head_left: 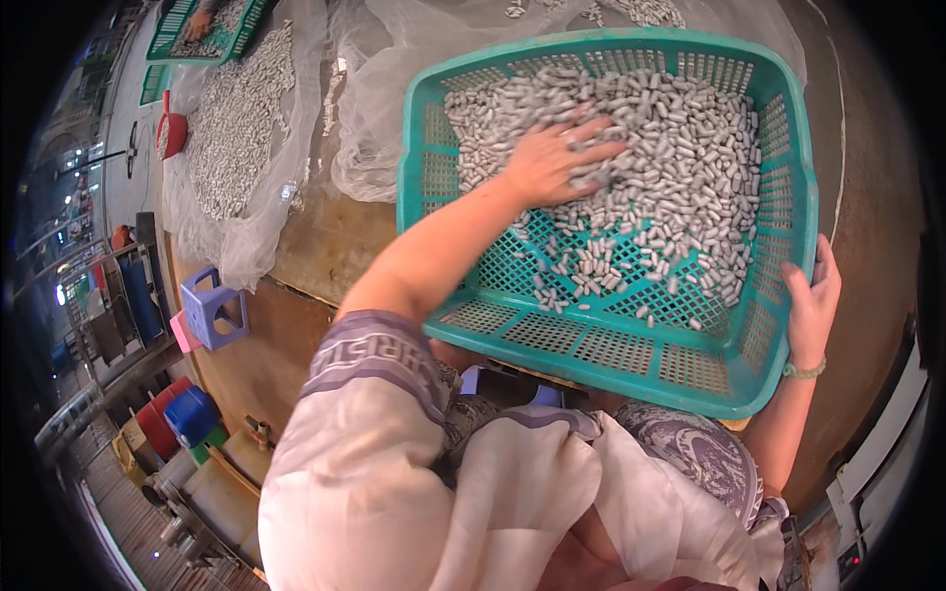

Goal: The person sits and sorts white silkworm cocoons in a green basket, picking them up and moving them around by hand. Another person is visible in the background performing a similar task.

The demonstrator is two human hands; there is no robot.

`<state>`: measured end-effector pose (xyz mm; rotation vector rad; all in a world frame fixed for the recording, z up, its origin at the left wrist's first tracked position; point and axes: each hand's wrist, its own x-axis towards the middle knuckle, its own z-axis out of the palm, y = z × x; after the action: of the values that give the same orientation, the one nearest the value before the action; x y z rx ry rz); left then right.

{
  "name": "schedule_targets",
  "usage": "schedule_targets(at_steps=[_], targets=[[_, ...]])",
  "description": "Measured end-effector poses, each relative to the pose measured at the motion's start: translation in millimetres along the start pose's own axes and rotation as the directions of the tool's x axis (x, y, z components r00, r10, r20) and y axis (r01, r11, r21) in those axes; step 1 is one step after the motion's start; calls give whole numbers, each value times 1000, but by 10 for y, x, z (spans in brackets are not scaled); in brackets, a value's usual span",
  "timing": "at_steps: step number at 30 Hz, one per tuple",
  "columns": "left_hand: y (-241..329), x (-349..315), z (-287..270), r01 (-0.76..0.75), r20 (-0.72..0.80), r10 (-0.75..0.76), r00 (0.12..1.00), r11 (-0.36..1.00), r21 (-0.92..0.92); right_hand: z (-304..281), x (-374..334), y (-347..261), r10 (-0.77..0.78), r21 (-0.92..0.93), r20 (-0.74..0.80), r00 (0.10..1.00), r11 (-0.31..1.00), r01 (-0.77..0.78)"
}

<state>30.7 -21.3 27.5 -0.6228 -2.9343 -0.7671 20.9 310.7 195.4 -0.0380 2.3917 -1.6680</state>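
A large green plastic basket (806,167) with slotted walls and a lattice bottom sits tilted in front of me. Many small silvery-grey, capsule-shaped pieces (690,148) lie in it, heaped toward the far and right sides and sparser near me. My left hand (560,163) reaches in, fingers spread over the pieces; its fingertips and the pieces around them are blurred by motion. At the basket's right side, my right hand (813,305) grips the rim, its thumb on the inner side and the other fingers outside.
More pieces (241,118) are spread on clear plastic sheeting (370,148) over the brown table. A red scoop (172,135) lies at their left. Another person's hand (200,22) is in a second green basket (246,28). A purple stool (215,310) stands at the left.
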Motion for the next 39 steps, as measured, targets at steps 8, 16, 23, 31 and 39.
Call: schedule_targets(at_steps=[8, 16, 23, 31, 39], targets=[[1003, -359, 287, -372, -89, 367, 926, 847, -380, -13, 14, -8, 56, 0, 4, 998, 998, -56], [887, 816, 95, -20, 174, 50, 983, 986, -168, -2, -55, 7, 20, -39, 17, 1000, 999, -20], [314, -41, 41, -64, -14, 70, 997, 961, 271, -20, -45, 217, 50, -18, -12, 999, 999, -50], [624, -470, -402, -98, 635, 164, 755, 986, -138, -48, -54, 354, 43, -84, -41, 998, 995, -46], [831, 94, 23, -28, -100, 3, 995, 969, -244, -56, -67, 340, 102, -81, -35, 994, 991, -104]])
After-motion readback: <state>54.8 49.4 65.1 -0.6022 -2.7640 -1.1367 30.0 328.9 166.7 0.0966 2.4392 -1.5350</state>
